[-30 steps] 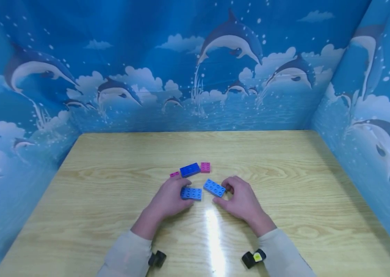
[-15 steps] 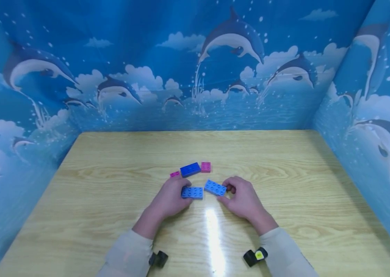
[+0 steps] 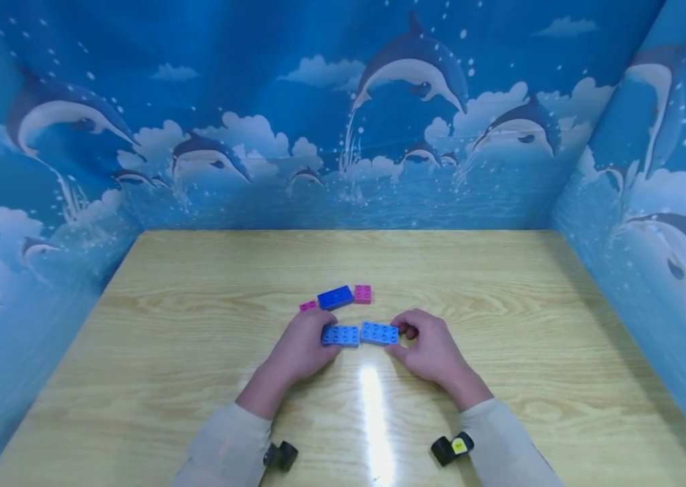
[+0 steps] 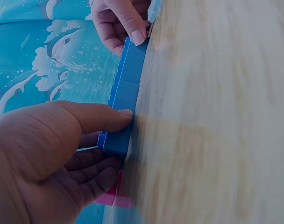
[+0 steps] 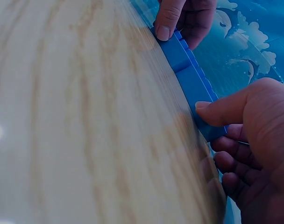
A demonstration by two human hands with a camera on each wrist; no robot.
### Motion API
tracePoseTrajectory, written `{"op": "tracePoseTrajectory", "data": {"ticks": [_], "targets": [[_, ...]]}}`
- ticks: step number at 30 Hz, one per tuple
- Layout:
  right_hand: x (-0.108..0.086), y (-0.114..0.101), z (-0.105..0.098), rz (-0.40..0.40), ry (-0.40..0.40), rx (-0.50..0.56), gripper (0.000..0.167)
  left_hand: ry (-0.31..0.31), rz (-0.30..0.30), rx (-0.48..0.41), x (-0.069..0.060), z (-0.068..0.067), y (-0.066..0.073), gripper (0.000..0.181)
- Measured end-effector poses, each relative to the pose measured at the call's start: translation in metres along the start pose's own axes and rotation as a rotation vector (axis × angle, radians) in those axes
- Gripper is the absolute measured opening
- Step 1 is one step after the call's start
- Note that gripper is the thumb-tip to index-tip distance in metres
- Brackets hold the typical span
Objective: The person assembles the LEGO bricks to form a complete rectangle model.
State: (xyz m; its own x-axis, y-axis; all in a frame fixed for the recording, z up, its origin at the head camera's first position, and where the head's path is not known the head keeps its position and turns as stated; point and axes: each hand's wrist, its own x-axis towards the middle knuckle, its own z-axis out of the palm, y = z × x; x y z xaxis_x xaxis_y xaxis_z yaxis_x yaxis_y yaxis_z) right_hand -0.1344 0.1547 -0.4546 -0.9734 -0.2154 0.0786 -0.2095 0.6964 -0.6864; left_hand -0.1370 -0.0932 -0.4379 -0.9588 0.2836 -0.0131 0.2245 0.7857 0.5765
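Observation:
Two light blue toy building bricks with studs on top lie end to end on the table in the head view. My left hand (image 3: pixel 300 343) grips the left blue brick (image 3: pixel 341 335) between thumb and fingers. On the other side, my right hand (image 3: pixel 431 346) pinches the right blue brick (image 3: pixel 379 333) at its outer end. The bricks are nearly in line, with a thin seam between their ends; in the left wrist view the left brick (image 4: pixel 118 140) seems to meet the right brick (image 4: pixel 135 65). Fingers hide the outer end of the left brick.
Just behind the hands lie a dark blue brick (image 3: pixel 335 297), a pink square brick (image 3: pixel 362 294) and a small pink brick (image 3: pixel 308 306). The wooden table (image 3: pixel 197 270) runs back to a dolphin-printed curtain (image 3: pixel 270 162), which also hangs along both sides.
The right brick has turned from a slant to nearly straight, in line with the left one. The left brick has shifted slightly right and away, and the gap between them has narrowed.

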Motion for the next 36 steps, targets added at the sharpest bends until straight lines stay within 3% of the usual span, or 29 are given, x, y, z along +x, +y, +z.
{"op": "tracePoseTrajectory", "data": {"ticks": [36], "targets": [[0.0024,0.0033,-0.0034,-0.020,-0.036,0.054,0.035,-0.013,0.008,0.013,0.0027,-0.0014,0.0032,0.043]]}}
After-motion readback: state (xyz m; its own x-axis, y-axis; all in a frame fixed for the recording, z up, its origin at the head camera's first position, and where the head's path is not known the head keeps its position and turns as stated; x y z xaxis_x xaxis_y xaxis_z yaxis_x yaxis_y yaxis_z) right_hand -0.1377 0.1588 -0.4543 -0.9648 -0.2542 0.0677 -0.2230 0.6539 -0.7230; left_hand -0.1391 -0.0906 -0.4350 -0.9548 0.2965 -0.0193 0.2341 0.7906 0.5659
